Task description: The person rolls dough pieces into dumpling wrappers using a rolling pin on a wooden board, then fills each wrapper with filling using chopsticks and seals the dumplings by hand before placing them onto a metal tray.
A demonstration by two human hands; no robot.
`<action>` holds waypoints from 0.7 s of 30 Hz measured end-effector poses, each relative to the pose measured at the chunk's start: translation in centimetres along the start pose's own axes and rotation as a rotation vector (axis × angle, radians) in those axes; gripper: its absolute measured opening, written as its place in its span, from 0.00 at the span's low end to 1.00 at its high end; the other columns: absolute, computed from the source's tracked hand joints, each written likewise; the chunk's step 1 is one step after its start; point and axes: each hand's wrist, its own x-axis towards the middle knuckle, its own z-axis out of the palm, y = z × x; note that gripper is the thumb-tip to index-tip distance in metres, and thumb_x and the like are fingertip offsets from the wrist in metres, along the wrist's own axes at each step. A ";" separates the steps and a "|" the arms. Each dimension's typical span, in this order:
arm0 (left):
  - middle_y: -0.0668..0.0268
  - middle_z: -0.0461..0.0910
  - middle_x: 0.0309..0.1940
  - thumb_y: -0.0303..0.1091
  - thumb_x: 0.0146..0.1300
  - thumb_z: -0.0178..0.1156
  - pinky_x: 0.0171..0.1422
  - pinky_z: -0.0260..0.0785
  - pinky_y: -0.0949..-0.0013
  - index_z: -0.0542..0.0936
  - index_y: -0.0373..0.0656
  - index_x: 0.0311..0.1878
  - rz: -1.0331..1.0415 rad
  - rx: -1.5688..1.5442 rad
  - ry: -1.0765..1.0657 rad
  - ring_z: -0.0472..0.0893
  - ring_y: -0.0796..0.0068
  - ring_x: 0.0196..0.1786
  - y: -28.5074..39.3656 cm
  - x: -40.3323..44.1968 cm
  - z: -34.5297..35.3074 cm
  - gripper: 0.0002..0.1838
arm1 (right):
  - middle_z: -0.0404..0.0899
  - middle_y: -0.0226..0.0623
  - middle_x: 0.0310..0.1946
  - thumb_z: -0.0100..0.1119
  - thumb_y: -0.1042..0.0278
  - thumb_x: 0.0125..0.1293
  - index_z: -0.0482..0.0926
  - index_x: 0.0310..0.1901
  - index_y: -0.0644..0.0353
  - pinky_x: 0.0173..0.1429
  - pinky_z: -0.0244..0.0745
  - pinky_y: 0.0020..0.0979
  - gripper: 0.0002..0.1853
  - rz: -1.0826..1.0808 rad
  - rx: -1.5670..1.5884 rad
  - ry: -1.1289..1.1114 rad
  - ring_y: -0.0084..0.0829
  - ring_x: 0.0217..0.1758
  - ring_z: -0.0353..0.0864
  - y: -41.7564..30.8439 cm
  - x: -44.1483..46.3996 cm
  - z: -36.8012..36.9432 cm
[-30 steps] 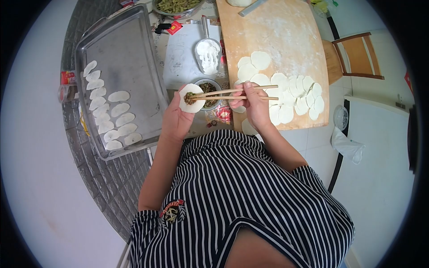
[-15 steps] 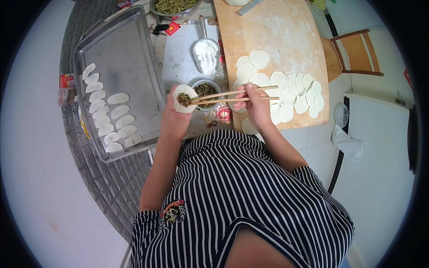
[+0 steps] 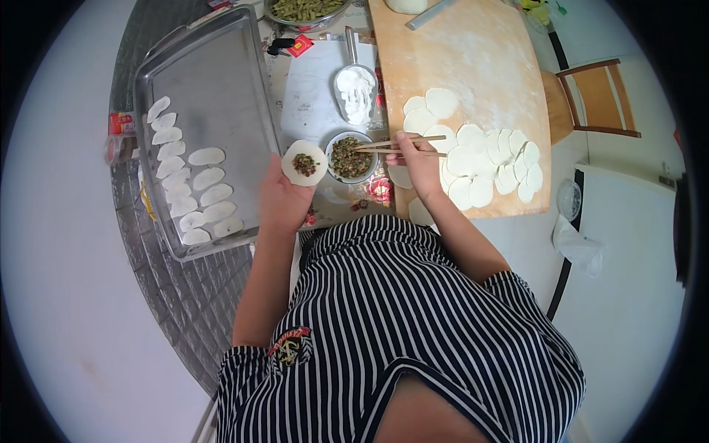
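Note:
A round dough wrapper (image 3: pixel 319 156) with chopped filling (image 3: pixel 303 165) at its middle lies flat on the fingers of my left hand (image 3: pixel 284 199), beside the tray. My right hand (image 3: pixel 417 164) grips a pair of wooden chopsticks (image 3: pixel 432 146), whose tips are in the bowl of filling (image 3: pixel 352 157). Just right of that hand, overlapping dough wrappers (image 3: pixel 481 159) lie on the floured wooden board (image 3: pixel 480 59). Two rows of folded dumplings (image 3: pixel 208 178) rest on the left side of the metal tray (image 3: pixel 214 81).
A metal scoop of white flour (image 3: pixel 355 94) lies behind the filling bowl. Farther back are a bowl of green pieces (image 3: pixel 304 9), a red packet (image 3: pixel 300 46), a dough lump (image 3: pixel 405 5) and a metal blade (image 3: pixel 430 15). A wooden chair (image 3: pixel 602 96) stands at the right.
The chopsticks have moved from the wrapper into the filling bowl. Filling now sits alone on the wrapper in my left hand. The whole view has shifted slightly.

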 end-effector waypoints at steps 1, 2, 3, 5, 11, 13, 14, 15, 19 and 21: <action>0.51 0.72 0.67 0.45 0.83 0.42 0.79 0.61 0.48 0.65 0.31 0.68 -0.005 -0.007 -0.003 0.70 0.53 0.72 -0.1 -0.2 0.4 0.26 | 0.84 0.40 0.41 0.62 0.59 0.75 0.79 0.52 0.71 0.40 0.84 0.25 0.19 -0.001 0.010 -0.001 0.24 0.36 0.85 0.2 -0.2 -0.2; 0.51 0.72 0.67 0.45 0.83 0.42 0.79 0.61 0.48 0.65 0.31 0.68 -0.002 -0.007 -0.002 0.70 0.53 0.72 -0.1 -0.4 0.7 0.26 | 0.84 0.40 0.41 0.63 0.57 0.74 0.77 0.54 0.71 0.41 0.84 0.25 0.22 -0.002 0.019 -0.001 0.25 0.37 0.85 0.2 -0.4 -0.6; 0.50 0.72 0.68 0.46 0.83 0.42 0.79 0.61 0.48 0.65 0.31 0.69 -0.013 -0.003 -0.033 0.70 0.53 0.72 0.0 -0.5 1.0 0.26 | 0.83 0.41 0.42 0.67 0.56 0.71 0.74 0.56 0.72 0.42 0.82 0.24 0.25 0.092 -0.055 -0.059 0.26 0.39 0.84 0.2 -0.5 -1.7; 0.50 0.71 0.68 0.46 0.83 0.42 0.80 0.60 0.48 0.64 0.31 0.69 -0.019 0.000 -0.062 0.70 0.52 0.72 0.0 -0.8 1.2 0.27 | 0.83 0.40 0.41 0.69 0.57 0.70 0.75 0.54 0.71 0.43 0.81 0.24 0.24 0.155 -0.188 -0.155 0.25 0.39 0.84 0.5 -1.4 -3.3; 0.46 0.69 0.70 0.51 0.82 0.38 0.80 0.58 0.50 0.61 0.27 0.73 -0.157 0.076 -0.095 0.69 0.50 0.74 -0.6 -2.2 4.7 0.33 | 0.80 0.35 0.55 0.71 0.62 0.64 0.86 0.51 0.54 0.60 0.76 0.33 0.14 -0.393 -0.627 -0.332 0.34 0.57 0.78 -4.1 -6.0 -0.7; 0.44 0.68 0.71 0.53 0.82 0.37 0.79 0.60 0.50 0.59 0.26 0.74 -0.216 0.165 -0.123 0.70 0.50 0.73 -0.9 -2.7 5.9 0.36 | 0.77 0.35 0.61 0.72 0.63 0.62 0.88 0.50 0.49 0.66 0.74 0.38 0.15 -0.764 -0.684 -0.300 0.39 0.65 0.75 -6.5 -6.6 0.8; 0.44 0.68 0.71 0.53 0.82 0.37 0.79 0.60 0.50 0.59 0.26 0.74 -0.216 0.168 -0.127 0.70 0.50 0.73 -1.0 -3.0 6.6 0.36 | 0.74 0.36 0.65 0.74 0.61 0.58 0.88 0.50 0.46 0.71 0.69 0.42 0.16 -0.942 -0.719 -0.347 0.43 0.71 0.69 -7.2 -6.3 1.2; 0.48 0.69 0.70 0.51 0.83 0.34 0.78 0.62 0.51 0.59 0.30 0.74 -0.264 0.167 -0.155 0.71 0.52 0.72 -1.1 -3.4 7.3 0.32 | 0.71 0.36 0.70 0.75 0.60 0.55 0.89 0.50 0.42 0.76 0.63 0.47 0.18 -1.120 -0.750 -0.397 0.47 0.76 0.63 -7.8 -6.0 1.5; 0.51 0.67 0.71 0.52 0.83 0.30 0.77 0.63 0.52 0.59 0.33 0.75 -0.316 0.106 -0.214 0.70 0.54 0.73 -2.1 -4.4 8.0 0.32 | 0.68 0.30 0.74 0.76 0.57 0.51 0.90 0.48 0.33 0.78 0.58 0.52 0.19 -1.209 -0.683 -0.499 0.49 0.80 0.59 -8.7 -5.6 2.6; 0.49 0.67 0.72 0.55 0.83 0.31 0.78 0.61 0.51 0.58 0.29 0.75 -0.305 0.077 -0.216 0.69 0.52 0.73 -2.4 -4.6 7.9 0.36 | 0.68 0.30 0.74 0.76 0.57 0.50 0.91 0.46 0.34 0.79 0.58 0.52 0.18 -1.195 -0.687 -0.530 0.49 0.80 0.58 -9.0 -5.5 2.4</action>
